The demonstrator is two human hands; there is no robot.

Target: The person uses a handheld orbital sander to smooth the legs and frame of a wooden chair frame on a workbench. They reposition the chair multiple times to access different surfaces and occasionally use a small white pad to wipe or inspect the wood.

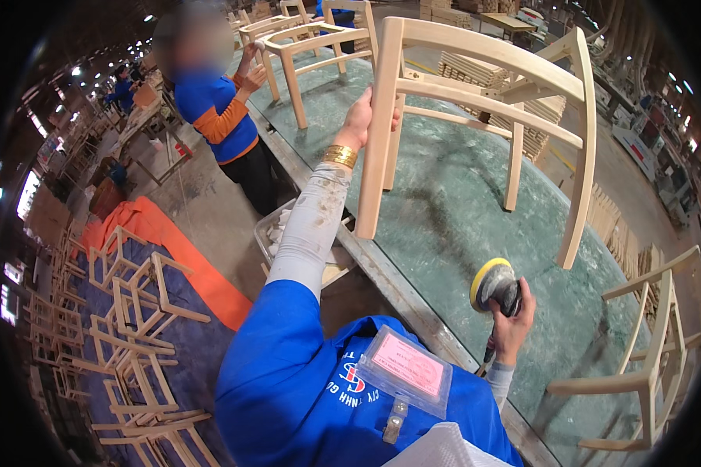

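- Head view, fingers first: left hand [360, 117] fingers wrapped around the near leg of the unfinished wooden chair frame [487, 117], thumb side toward the camera. Gripping it just above mid-height.
- Right hand [512, 323] fingers clenched around the body of the orbital sander [494, 284]; yellow pad faces up and left, off the table and not touching wood.
- Chair frame stands on the green-topped worktable [444, 218], tilted. Gripped leg's long axis runs near vertical, foot down at the near table edge, top up at the curved back rail.
- Curved rail sweeps right and away from the person, then bends down to the far right leg.
- Left arm stretched forward and up, grey sleeve, gold bangle [340, 156] at the wrist.
- Right arm bent, held low and close to the body, well apart from the chair.
- Second chair frame [646, 366] at lower right, by the table's right side.
- Another person's blue-and-orange sleeve [222, 117] at upper left, their hand on a further chair frame [304, 47] at the far end of the table.
- Stacked wooden frames [132, 327] on a blue tarp [195, 342] on the floor, left.
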